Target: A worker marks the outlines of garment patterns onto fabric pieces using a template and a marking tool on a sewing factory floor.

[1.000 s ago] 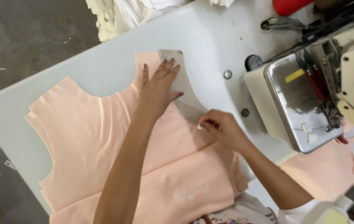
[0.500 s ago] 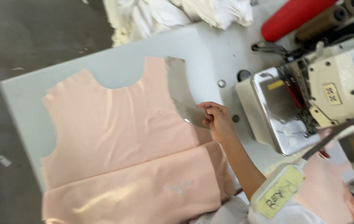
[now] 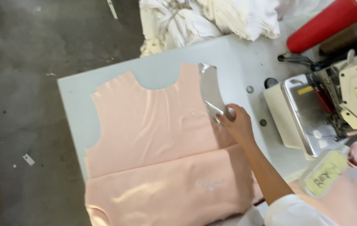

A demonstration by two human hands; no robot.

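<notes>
A pale pink sleeveless garment panel [image 3: 153, 125] lies flat on the grey-white table [image 3: 73, 98], with its neckline toward the far edge. A second pink piece [image 3: 166, 192] overlaps its near end. A clear, curved plastic template [image 3: 209, 83] rests along the panel's right armhole edge. My right hand [image 3: 238, 123] pinches the template's lower tip, and its white-sleeved arm comes in from the bottom right. My left hand is out of sight.
An industrial sewing machine [image 3: 312, 113] stands at the right of the table. Behind it lie a red roll [image 3: 325, 23] and a heap of white cloth [image 3: 212, 19]. A pale labelled device [image 3: 325, 173] hangs near the camera, over more pink fabric [image 3: 354, 201]. A concrete floor [image 3: 19, 104] is on the left.
My left hand, which pressed flat on the panel a second ago, has lifted off and left the view. My right hand stays at the template's lower end. The view has shifted left.
</notes>
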